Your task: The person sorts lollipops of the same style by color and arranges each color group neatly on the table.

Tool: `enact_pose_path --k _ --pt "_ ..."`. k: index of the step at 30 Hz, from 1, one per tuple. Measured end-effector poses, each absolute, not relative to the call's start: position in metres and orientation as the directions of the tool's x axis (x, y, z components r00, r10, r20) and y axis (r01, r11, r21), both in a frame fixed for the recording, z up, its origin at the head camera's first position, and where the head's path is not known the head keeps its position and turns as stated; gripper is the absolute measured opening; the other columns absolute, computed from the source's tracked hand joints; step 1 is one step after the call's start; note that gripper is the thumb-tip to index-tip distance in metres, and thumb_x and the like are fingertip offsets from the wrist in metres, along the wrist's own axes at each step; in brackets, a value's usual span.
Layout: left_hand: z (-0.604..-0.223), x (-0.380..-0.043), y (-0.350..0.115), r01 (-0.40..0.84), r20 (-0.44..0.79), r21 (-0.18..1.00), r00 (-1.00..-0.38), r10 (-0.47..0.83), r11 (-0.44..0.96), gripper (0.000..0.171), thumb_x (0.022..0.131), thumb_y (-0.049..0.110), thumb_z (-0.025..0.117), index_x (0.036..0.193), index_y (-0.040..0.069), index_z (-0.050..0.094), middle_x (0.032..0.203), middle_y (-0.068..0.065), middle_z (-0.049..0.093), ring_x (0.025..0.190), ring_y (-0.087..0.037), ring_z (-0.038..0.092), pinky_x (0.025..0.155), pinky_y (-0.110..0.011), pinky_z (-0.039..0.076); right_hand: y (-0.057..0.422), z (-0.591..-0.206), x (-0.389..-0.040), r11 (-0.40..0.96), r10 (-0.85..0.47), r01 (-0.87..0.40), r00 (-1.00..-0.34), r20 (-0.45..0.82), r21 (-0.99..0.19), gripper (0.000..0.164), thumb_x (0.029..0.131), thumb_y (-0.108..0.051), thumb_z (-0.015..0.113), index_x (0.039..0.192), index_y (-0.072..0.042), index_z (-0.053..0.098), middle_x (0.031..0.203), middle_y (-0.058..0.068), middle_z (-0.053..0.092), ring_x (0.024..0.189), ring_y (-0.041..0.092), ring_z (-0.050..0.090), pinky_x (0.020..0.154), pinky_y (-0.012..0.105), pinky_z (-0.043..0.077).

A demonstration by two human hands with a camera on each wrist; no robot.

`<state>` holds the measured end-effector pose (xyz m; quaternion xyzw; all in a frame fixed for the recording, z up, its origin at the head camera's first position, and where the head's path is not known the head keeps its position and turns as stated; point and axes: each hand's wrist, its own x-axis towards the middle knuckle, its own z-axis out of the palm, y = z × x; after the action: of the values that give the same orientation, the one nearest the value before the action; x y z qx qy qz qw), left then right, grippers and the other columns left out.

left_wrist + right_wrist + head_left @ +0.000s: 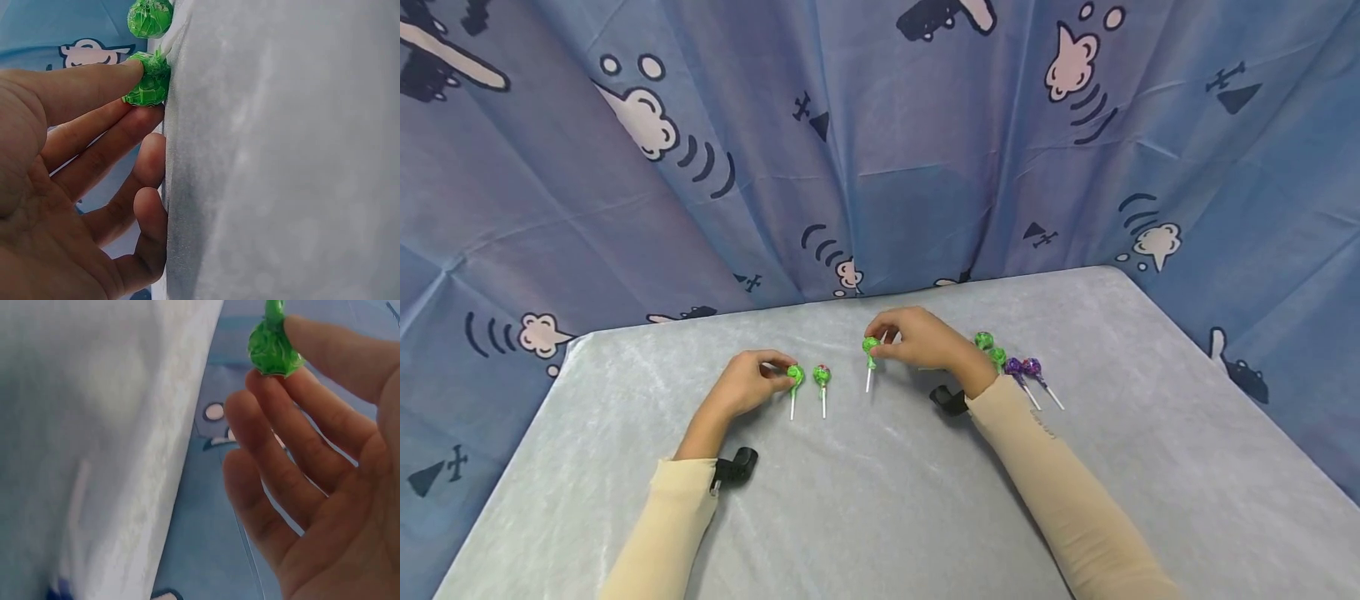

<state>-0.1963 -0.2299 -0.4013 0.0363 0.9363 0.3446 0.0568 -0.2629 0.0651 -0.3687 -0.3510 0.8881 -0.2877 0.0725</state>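
Observation:
My left hand [748, 385] pinches the head of a green-wrapped lollipop [795, 375] between thumb and fingers, its white stick pointing toward me. In the left wrist view that green lollipop [150, 80] sits at the cloth, close to another green head. Just right of it on the table lies a second green lollipop [822, 375] with some red on its wrapper. My right hand [917, 335] holds a third green lollipop [870, 343] by its head, stick hanging down. The right wrist view shows this green lollipop [273, 350] between thumb and fingertips, the other fingers loosely bent.
Beyond my right wrist lie two green lollipops [983, 340] and two purple lollipops [1032, 367], partly behind the sleeve. Light grey cloth covers the table [850, 508]. A blue printed curtain [917, 208] hangs along its back edge. Black wrist cameras [736, 467] sit on both wrists.

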Motion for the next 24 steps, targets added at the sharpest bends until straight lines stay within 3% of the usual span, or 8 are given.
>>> enact_pose_path --k 24 --pt "-0.402 -0.197 -0.232 0.059 -0.061 0.658 -0.989 0.131 0.751 0.028 0.087 0.021 0.076 0.114 0.015 0.074 0.114 -0.009 0.072 0.098 -0.024 0.066 0.077 -0.033 0.049 0.034 -0.389 -0.251 0.612 -0.697 -0.587 -0.717 -0.011 -0.530 0.023 0.092 -0.026 0.072 0.113 -0.018 0.071 0.111 -0.001 0.074 0.099 0.013 0.067 0.092 0.034 0.052"
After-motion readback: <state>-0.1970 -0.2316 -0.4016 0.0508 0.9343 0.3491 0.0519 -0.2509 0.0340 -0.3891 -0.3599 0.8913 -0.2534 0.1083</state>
